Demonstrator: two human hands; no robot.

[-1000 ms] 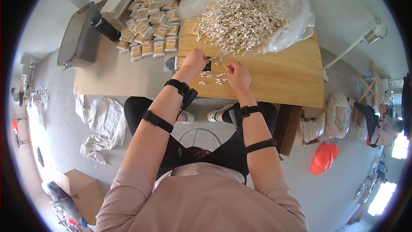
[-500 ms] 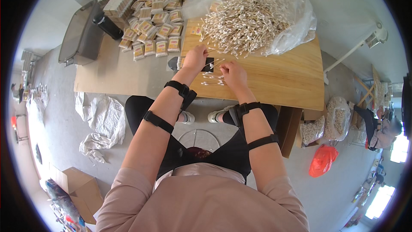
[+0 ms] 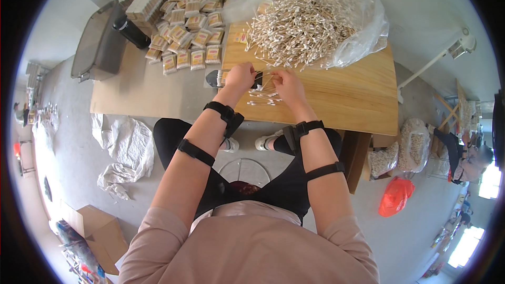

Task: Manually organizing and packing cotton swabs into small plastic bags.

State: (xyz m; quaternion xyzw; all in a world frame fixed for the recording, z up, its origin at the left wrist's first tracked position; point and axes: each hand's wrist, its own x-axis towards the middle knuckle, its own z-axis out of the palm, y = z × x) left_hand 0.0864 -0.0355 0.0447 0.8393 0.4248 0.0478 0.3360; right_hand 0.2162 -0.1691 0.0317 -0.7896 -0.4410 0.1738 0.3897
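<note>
Compared with the earlier frame, the two hands stay at the same place in the upper middle of the frame; only the view is shifted a little, and the hands have hardly moved.

Nearest, the forearms with black straps rise from the lower edge toward the light wooden surface point(image 3: 347, 94). The left hand point(image 3: 239, 77) has its grip closed on a small bundle of thin white cotton swabs point(image 3: 263, 81). The right hand point(image 3: 286, 83) has its fingers pinched on the same bundle from the other side. The bundle lies with its long axis about left to right in the frame, between both hands. Just under the hands, some loose swabs point(image 3: 263, 97) lie on the surface, also pointing left to right.

Farther, a big heap of white cotton swabs point(image 3: 300, 26) rests on a clear plastic bag point(image 3: 368, 26). At upper left, rows of small yellowish filled packets point(image 3: 189, 26) lie, and beside them a black cylindrical bottle point(image 3: 131, 30).
</note>
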